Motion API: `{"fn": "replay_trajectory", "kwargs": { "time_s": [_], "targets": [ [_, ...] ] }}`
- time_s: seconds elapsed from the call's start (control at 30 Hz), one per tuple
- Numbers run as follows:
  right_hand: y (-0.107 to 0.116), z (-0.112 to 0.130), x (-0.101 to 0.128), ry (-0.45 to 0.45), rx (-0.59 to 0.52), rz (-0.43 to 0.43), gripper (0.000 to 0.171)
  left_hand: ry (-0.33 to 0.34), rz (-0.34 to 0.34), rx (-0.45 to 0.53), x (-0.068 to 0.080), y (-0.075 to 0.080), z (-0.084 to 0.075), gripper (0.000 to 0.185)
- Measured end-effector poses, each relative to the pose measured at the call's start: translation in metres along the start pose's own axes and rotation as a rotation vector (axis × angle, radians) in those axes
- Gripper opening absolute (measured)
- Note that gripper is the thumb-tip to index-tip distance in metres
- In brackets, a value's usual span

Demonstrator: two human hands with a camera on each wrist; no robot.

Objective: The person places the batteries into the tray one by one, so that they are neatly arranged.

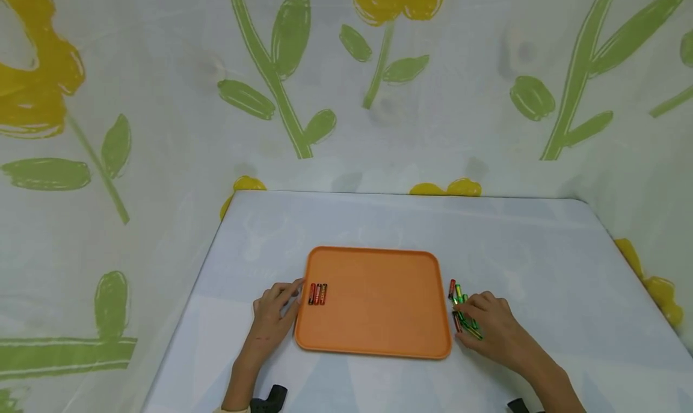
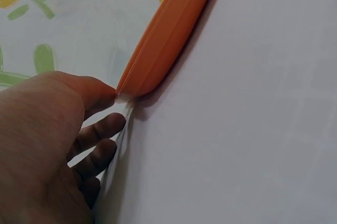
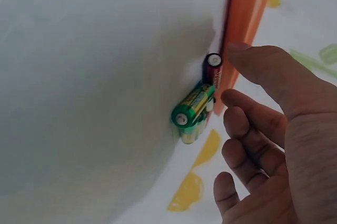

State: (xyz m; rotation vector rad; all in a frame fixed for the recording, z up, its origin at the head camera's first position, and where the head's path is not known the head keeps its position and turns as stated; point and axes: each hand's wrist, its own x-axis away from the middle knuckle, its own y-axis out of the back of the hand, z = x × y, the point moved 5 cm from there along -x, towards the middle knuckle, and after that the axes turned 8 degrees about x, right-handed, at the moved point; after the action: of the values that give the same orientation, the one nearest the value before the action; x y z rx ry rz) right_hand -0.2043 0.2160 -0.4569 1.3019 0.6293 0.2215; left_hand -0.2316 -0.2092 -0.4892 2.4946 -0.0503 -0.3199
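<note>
Right hand (image 1: pixel 489 323) hovers over the loose pile of green and red batteries (image 1: pixel 461 308) on the table (image 1: pixel 541 263), just right of the orange tray (image 1: pixel 379 305), fingers relaxed and spread, gripping nothing. Left hand (image 1: pixel 273 317) touches the tray's left edge, fingers fairly straight. I'd pinch just one battery off the top, then line it up beside the red ones (image 1: pixel 317 294) lying in the tray.

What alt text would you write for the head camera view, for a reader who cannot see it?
An orange tray sits on a pale table, with a person's left hand touching its left edge and the right hand over a small pile of green and red batteries beside its right edge. Three red batteries lie side by side inside the tray. A flower-printed cloth hangs behind.
</note>
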Motion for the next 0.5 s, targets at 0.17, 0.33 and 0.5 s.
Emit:
{"fn": "replay_trajectory", "kwargs": {
  "time_s": [0.17, 0.33, 0.5],
  "targets": [
    [-0.0055, -0.0042, 0.0002, 0.023, 0.022, 0.054, 0.048, -0.002, -0.006, 0.022, 0.001, 0.0001, -0.0008, 0.042],
    [-0.0077, -0.0057, -0.0013, 0.029, 0.025, 0.063, 0.046, -0.016, -0.019, 0.012, 0.002, 0.0008, -0.0026, 0.041],
    [-0.0075, -0.0048, -0.0026, -0.008, 0.02, 0.069, 0.043, -0.009, -0.018, 0.008, 0.0012, 0.0017, -0.0029, 0.042]
  ]
}}
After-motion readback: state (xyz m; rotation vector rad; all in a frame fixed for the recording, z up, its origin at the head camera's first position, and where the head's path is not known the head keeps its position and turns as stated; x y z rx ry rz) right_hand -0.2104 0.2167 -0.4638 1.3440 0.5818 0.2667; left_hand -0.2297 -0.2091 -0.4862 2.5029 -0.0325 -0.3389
